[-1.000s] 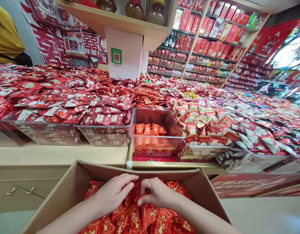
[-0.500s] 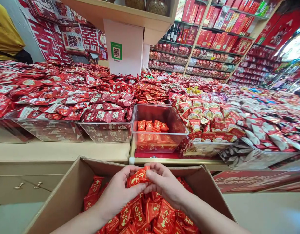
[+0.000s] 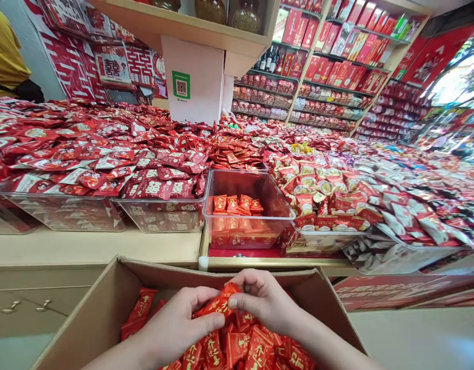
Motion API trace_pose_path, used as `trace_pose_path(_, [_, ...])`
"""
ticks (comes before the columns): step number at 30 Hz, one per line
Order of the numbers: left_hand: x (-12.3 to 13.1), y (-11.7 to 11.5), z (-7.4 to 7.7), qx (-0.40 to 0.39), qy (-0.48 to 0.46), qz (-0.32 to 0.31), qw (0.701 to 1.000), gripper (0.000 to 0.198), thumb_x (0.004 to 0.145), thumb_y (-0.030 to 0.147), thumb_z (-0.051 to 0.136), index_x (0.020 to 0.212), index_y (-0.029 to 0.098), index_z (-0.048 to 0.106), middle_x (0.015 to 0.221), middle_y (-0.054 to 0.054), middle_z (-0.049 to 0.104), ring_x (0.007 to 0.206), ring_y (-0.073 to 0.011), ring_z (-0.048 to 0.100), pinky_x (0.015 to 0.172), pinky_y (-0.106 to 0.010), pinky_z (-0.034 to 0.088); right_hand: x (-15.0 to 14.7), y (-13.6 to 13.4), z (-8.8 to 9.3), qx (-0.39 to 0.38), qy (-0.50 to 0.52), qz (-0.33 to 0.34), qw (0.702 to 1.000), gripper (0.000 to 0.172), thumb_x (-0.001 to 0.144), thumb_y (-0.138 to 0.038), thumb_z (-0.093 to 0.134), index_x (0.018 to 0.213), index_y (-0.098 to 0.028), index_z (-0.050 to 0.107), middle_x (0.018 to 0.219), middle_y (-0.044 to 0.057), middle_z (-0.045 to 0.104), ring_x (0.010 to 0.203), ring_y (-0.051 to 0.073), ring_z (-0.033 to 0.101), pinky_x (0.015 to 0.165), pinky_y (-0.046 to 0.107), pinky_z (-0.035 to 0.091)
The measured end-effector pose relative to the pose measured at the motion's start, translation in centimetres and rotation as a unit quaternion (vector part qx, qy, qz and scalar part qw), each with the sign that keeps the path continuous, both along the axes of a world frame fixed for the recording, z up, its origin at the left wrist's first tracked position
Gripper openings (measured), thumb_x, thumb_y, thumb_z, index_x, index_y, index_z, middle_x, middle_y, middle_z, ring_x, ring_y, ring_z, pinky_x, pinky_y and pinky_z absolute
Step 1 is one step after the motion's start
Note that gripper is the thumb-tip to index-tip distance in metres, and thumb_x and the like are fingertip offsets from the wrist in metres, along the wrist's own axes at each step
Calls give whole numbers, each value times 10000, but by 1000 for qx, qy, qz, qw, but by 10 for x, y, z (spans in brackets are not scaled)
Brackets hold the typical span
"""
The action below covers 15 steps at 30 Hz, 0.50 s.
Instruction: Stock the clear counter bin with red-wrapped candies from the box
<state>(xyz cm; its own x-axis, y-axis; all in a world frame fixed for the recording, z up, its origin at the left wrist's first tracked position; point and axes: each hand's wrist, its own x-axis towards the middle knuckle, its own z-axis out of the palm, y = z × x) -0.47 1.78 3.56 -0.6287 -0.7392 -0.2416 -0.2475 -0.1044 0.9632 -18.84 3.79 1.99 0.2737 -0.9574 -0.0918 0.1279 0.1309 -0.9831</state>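
Red wrapped candies (image 3: pixel 258 349) with gold lettering fill the lower part of an open cardboard box (image 3: pixel 86 313) right in front of me. Over this pile, my left hand (image 3: pixel 177 318) is closed around the left end of a red candy packet (image 3: pixel 217 305). My right hand (image 3: pixel 266 300) pinches the same packet's right end between thumb and fingers. Whether more packets lie behind it in the hands, I cannot tell. Beyond the box stands a clear plastic bin (image 3: pixel 237 181) holding rows of similar red candies (image 3: pixel 232 204), upright near its front.
Heaped bins of dark red packets (image 3: pixel 158 177) flank the clear bin on the left, durian packets (image 3: pixel 333 205) on the right. A white panel with a QR code (image 3: pixel 181 85) rises behind. A person in yellow (image 3: pixel 5 46) stands far left. Drawers (image 3: pixel 24 306) front the counter.
Both hands have sunk slightly in view, and the packet between them has tilted, its right end higher. My view has shifted a little.
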Motion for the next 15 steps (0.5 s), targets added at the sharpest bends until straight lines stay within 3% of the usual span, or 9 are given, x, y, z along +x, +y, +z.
trace_pose_path(6, [-1, 5, 3, 11, 32, -1, 999, 311, 737, 246, 614, 1045, 211, 632, 992, -12, 687, 936, -216, 588, 857, -309, 424, 1, 3, 8, -5, 23, -11, 1000, 253, 620, -329, 720, 699, -142, 570, 535, -32, 549, 449, 80, 476, 448, 204, 381])
trace_pose_path(12, [-1, 7, 4, 24, 28, 15, 999, 300, 722, 201, 613, 1021, 194, 640, 960, -16, 693, 924, -219, 596, 840, -308, 433, 0, 6, 20, -83, 192, -16, 978, 145, 726, -268, 621, 684, -137, 573, 556, -28, 520, 502, 68, 421, 472, 187, 323])
trace_pose_path(15, [0, 6, 0, 38, 68, 17, 997, 292, 727, 220, 620, 1017, 194, 639, 957, -23, 692, 920, -220, 596, 847, -323, 432, 2, 5, 20, -66, 155, -16, 986, 197, 736, -325, 611, 701, -140, 555, 555, -34, 489, 497, 64, 395, 473, 189, 318])
